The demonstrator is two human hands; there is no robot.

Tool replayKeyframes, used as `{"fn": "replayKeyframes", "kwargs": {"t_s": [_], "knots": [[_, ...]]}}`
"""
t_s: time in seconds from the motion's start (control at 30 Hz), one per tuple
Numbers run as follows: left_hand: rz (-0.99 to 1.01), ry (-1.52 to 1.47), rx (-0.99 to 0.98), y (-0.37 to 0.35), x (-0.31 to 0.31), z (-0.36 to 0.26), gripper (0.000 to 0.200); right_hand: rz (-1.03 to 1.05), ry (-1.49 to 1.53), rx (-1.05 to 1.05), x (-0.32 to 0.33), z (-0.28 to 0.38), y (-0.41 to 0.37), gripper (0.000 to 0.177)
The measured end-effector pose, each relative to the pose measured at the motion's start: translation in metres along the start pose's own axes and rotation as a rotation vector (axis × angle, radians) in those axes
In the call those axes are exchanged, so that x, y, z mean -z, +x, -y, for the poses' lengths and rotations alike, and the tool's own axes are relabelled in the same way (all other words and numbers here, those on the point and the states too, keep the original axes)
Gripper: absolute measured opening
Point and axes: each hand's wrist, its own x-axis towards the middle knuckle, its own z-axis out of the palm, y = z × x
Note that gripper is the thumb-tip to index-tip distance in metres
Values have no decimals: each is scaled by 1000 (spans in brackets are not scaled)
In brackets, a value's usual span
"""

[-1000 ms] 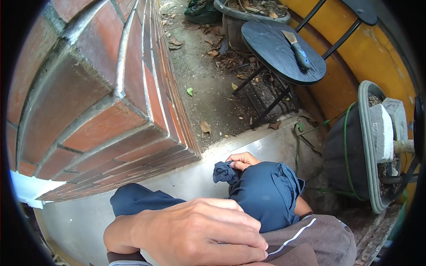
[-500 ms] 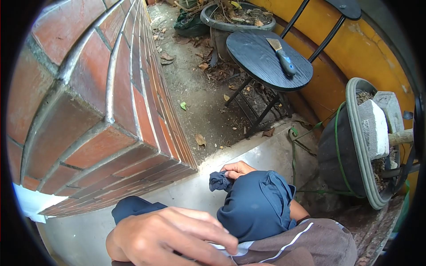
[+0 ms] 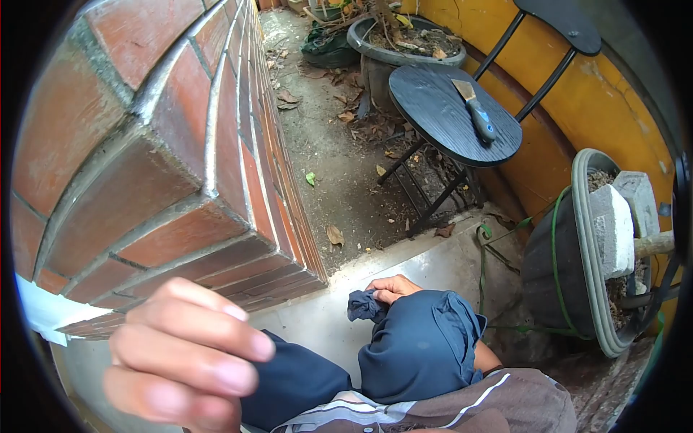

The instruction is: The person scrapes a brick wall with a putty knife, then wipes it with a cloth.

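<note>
My right hand (image 3: 395, 287) rests by my raised knee, its fingers closed around a crumpled dark cloth (image 3: 367, 306). The knee, in dark blue trousers (image 3: 411, 346), hides part of that forearm. Close to the camera at the lower left is my left hand (image 3: 184, 353), slightly blurred. Its fingers are loosely curled, a little apart, and nothing shows in them. It is in front of the lower part of a brick wall corner (image 3: 209, 198), apparently without touching it.
A putty knife (image 3: 474, 112) with a blue-black handle lies on a black folding chair (image 3: 426, 101). At the right, a large tilted plant pot (image 3: 548, 263) holds pale blocks (image 3: 613, 231). Behind the chair stands another pot (image 3: 375, 68) by a yellow wall (image 3: 606, 101).
My left hand has lifted from over my lap and moved left, towards the camera. My right hand keeps its grip on the cloth. The view has shifted slightly.
</note>
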Motion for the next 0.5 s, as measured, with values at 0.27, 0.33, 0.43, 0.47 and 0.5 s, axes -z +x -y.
{"fn": "replayKeyframes", "kwargs": {"t_s": [0.27, 0.33, 0.43, 0.47, 0.5], "knots": [[-166, 359, -177, 11, 25, -17, 47, 23, 4, -16, 0, 0, 1, 26], [-195, 392, -229, 12, 32, -20, 46, 27, -29, -15, 1, 5, 0, 26], [-226, 422, -297, 19, 41, -20, 45, 30, 63, -58, -7, -9, 0, 26], [-226, 426, -317, 19, 42, -23, 45, 24, 103, -68, -1, -12, 4, 26], [-230, 430, -324, 20, 43, -23, 45, 24, 61, -63, -2, -10, 1, 26]]}}
